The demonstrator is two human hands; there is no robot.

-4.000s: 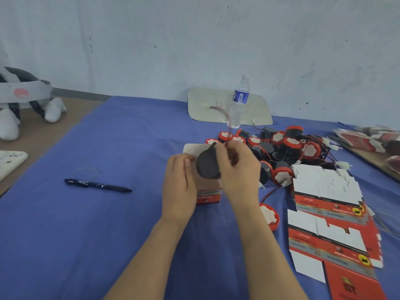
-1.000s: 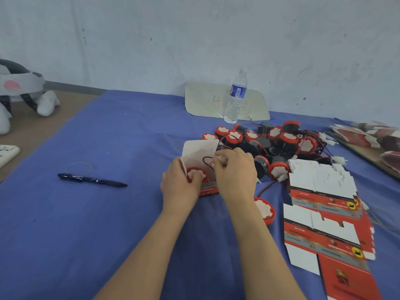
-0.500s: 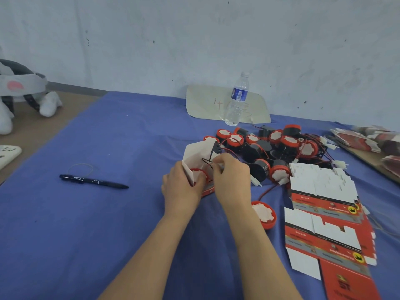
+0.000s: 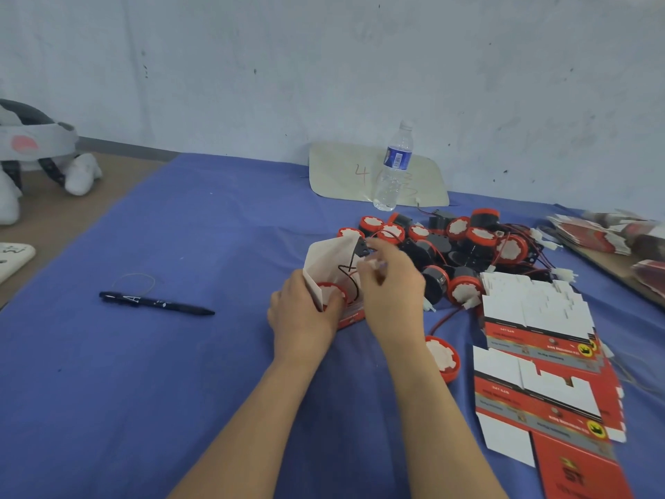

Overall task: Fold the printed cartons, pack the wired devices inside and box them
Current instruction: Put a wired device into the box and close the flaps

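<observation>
The left hand (image 4: 302, 315) clamps the carton (image 4: 333, 279), open flap up, mid-cloth. A device (image 4: 330, 293) sits in its mouth, black wire looping out. The right hand (image 4: 390, 293) is pinched on that wire just right of the carton. Behind and to the right, touching the right wrist's side, lies the pile of devices (image 4: 464, 246); flat cartons (image 4: 536, 318) run to the cloth's (image 4: 180, 390) right edge. The left side is open apart from a pen (image 4: 154, 303). A bottle (image 4: 394, 167) stands by the wall.
</observation>
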